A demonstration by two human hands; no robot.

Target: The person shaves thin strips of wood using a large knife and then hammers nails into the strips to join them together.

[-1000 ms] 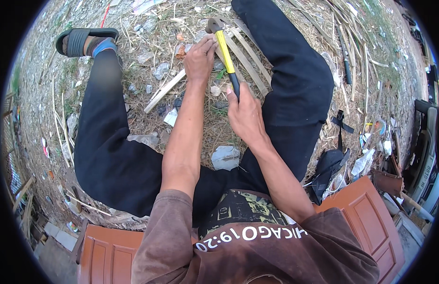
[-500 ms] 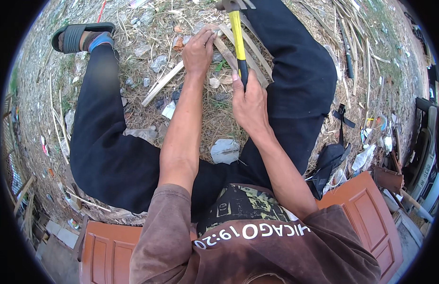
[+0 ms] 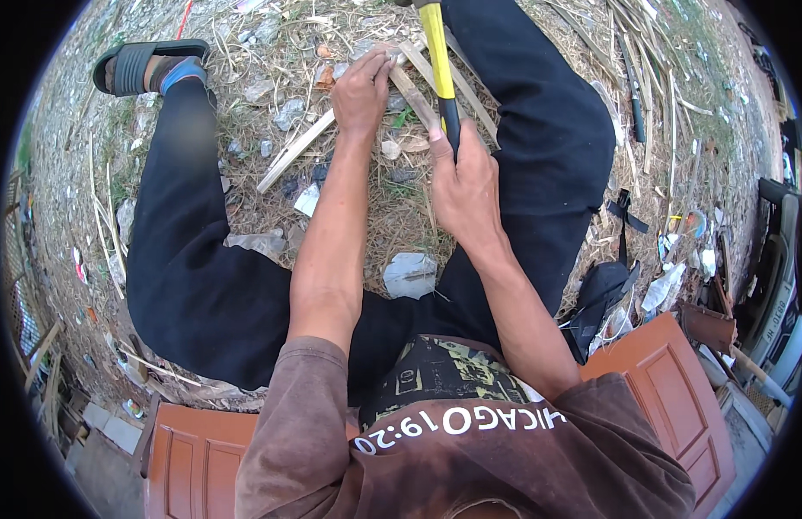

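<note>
My right hand [image 3: 467,186] is wrapped round the black grip of a hammer [image 3: 435,60] with a yellow handle. The hammer points away from me, and its head is mostly cut off by the top edge. My left hand [image 3: 363,93] is closed, thumb and fingers pinched together beside the far end of a short wooden strip [image 3: 415,97]. What the fingertips hold is too small to make out. A paler wooden strip [image 3: 297,151] runs out from behind my left wrist toward the near left. More thin strips [image 3: 470,99] lie crossed by the right leg.
Both legs in black trousers [image 3: 180,233] frame the littered, grassy ground, with stones [image 3: 290,113] about. A sandal [image 3: 146,67] is on the left foot. Loose wood strips [image 3: 651,95] and a black strapped bag [image 3: 601,298] lie right. Brown panels [image 3: 669,381] stand beside me.
The hammer has risen, its head passing mostly beyond the top edge, and my right hand has shifted slightly nearer and to the right. My left hand stays almost in place.
</note>
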